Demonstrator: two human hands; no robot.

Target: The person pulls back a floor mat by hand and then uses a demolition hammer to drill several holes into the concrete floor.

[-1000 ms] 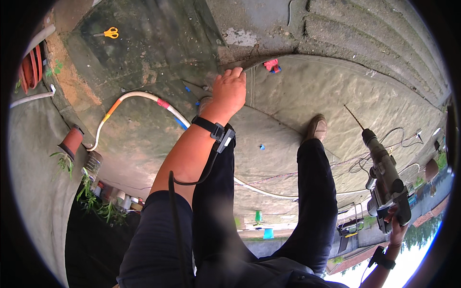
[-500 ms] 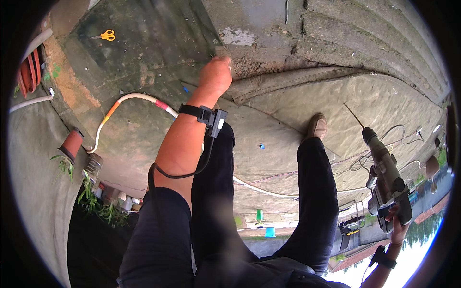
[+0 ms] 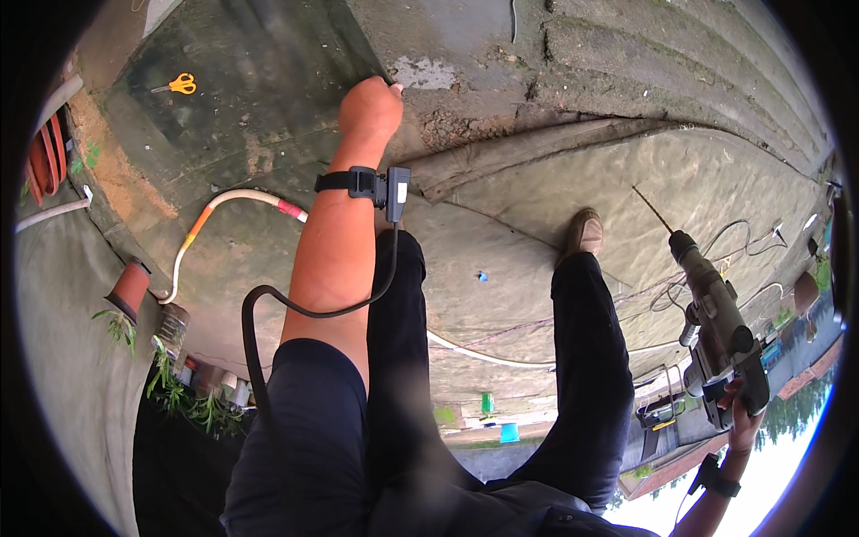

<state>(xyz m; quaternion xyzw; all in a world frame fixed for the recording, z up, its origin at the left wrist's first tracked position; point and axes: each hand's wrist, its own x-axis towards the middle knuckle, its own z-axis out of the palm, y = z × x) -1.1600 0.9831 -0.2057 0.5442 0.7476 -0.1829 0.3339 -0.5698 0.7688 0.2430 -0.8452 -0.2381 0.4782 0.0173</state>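
My left hand is closed, its fingers curled at the corner of a dark green ground sheet. Whatever lies inside those fingers is hidden. Just beyond it is a patch of bare soil, with a folded strip of brownish ground cloth to the right. At the far right, my right hand grips a hammer drill by its handle. The drill's long, thin bit points up and to the left, above the pale ground cloth.
Yellow-handled scissors lie on the dark sheet. A white hose with coloured bands curves across the ground cloth. Plant pots stand at left. My shoe rests near the drill; cables trail behind it. Ridged ground fills the upper right.
My left hand has moved farther away and a little left along the dark sheet's edge, still closed. The view has shifted slightly. My right hand keeps hold of the hammer drill, almost unmoved.
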